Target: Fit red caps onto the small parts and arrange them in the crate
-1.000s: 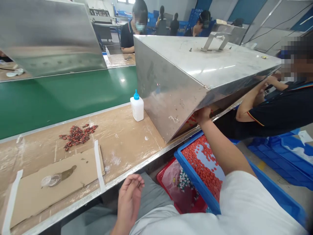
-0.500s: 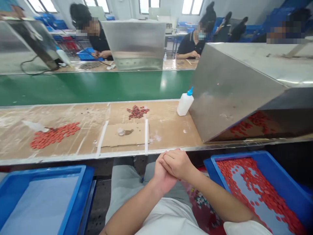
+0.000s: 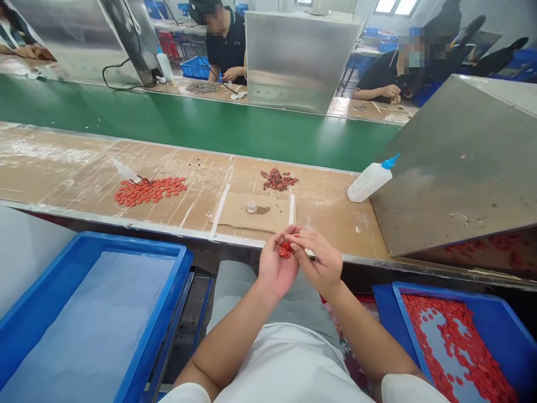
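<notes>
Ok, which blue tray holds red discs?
The right tray: red discs lie spread across it. The left tray shows a pale sheet instead.

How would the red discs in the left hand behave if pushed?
Flat, the red discs would probably slide more than roll. Small in the left hand, each is likely light. Loosely piled, they may scatter.

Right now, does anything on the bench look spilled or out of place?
Possibly: a dark brown patch spreads beside the small clear container on the cardboard; it looks like a spill or stain, I can't tell which.
</notes>
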The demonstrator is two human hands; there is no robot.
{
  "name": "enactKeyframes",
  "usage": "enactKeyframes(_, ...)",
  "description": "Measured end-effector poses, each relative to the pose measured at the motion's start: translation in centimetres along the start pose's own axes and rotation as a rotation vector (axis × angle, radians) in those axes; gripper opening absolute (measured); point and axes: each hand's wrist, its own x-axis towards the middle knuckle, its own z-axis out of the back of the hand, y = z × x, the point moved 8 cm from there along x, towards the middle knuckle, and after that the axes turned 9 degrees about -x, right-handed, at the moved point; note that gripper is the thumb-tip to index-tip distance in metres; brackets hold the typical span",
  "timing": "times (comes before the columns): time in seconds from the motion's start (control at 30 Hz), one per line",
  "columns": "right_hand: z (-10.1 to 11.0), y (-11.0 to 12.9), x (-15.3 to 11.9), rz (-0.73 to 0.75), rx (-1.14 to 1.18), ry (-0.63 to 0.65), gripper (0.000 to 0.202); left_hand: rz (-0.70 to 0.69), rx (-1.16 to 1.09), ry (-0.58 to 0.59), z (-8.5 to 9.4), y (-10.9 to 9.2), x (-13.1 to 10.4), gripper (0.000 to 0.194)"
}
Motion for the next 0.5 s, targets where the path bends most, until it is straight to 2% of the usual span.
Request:
enactKeyframes(0.13,0.8,-1.3,-1.7,-0.276,0.14,-0.154,0.022,-0.02,-0.01,0.038,0.3,-0.9,-0.8,0.024)
enactKeyframes(0.2,0.8,-2.1,-2.8,-0.386,0.207,-0.214,0.034,-0.026,-0.011,0.042,0.6,-1.2,-1.1,0.025)
enactKeyframes(0.27,0.5,-2.7,-3.5,-0.438,0.245,-0.204,0.038,-0.023,-0.001,0.043,0.9,-1.4,-1.3,0.026)
enactKeyframes(0.33,0.4,-2.7,-3.6,-0.372,0.199,-0.151,0.028,-0.013,0.009,0.048,1.0,-1.4,-1.4,0.027)
enactKeyframes(0.4,0.9,-1.8,-3.3,-0.186,0.051,-0.104,0.019,-0.006,0.018,0.048,1.1,-1.3,-1.5,0.026)
enactKeyframes(0.5,1.5,-0.1,-3.0,0.1,-0.267,-0.067,0.029,0.003,0.04,0.033,1.2,-1.1,-1.7,0.025)
